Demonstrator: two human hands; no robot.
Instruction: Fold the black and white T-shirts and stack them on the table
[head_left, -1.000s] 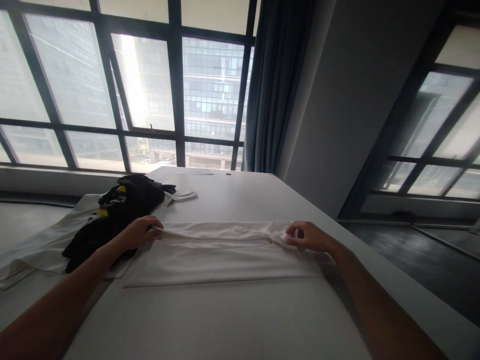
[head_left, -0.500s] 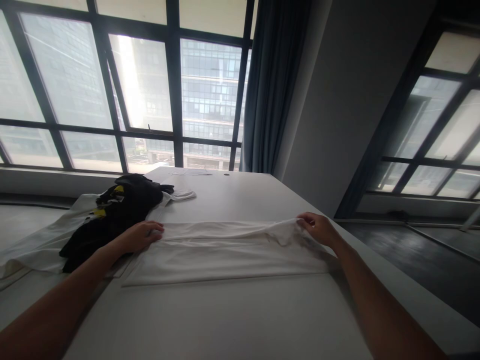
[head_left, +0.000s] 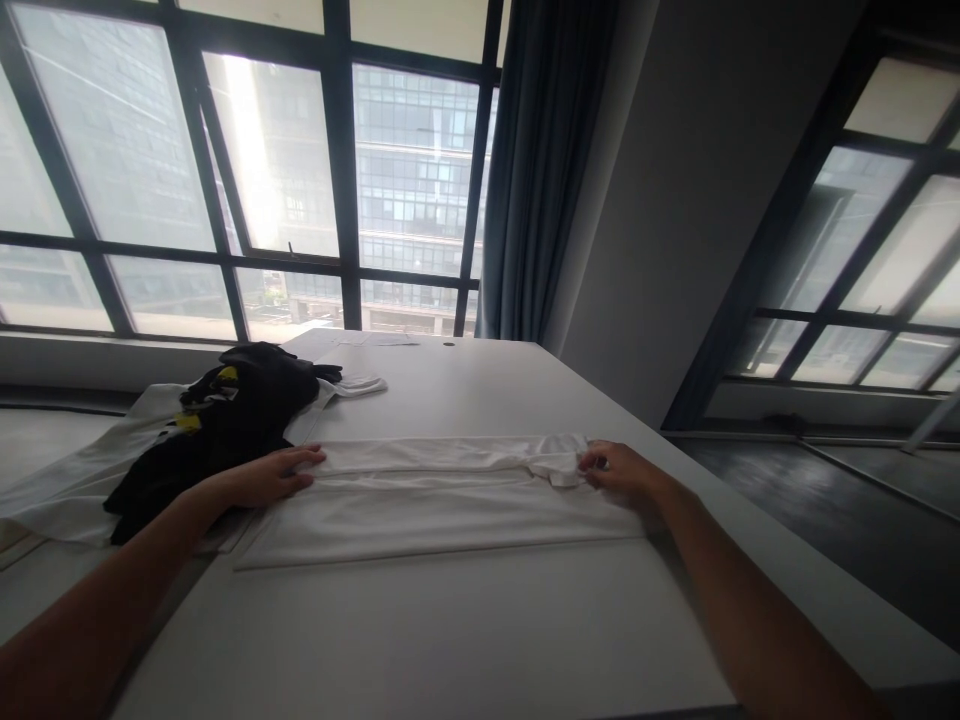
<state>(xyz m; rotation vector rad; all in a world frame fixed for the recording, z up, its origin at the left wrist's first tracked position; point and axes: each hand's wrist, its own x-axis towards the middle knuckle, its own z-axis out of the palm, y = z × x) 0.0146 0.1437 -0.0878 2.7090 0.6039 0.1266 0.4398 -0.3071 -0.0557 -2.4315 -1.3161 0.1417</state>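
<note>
A white garment (head_left: 450, 510), folded into a long flat strip with a crosswise fold line, lies on the white table (head_left: 450, 640) in front of me. My left hand (head_left: 274, 475) rests on its left end, fingers stretched out and thumb apart. At the far right corner my right hand (head_left: 619, 470) is closed, thumb and fingers pinching the cloth. Beside these fingertips the fabric is bunched and creased. My right palm hides part of the right end.
Left of the garment lies a heap of black clothing (head_left: 255, 400) with yellow patches, over more white cloth (head_left: 60, 480). A small white cloth piece (head_left: 364, 385) pokes out behind it. The table's right edge runs diagonally past my right arm. Windows and a dark curtain (head_left: 532, 180) stand beyond.
My right hand has come down and slightly left with the garment's far corner, and the upper layer lies flatter. The left hand stays at the left end, fingers more outstretched. The view has shifted slightly.
</note>
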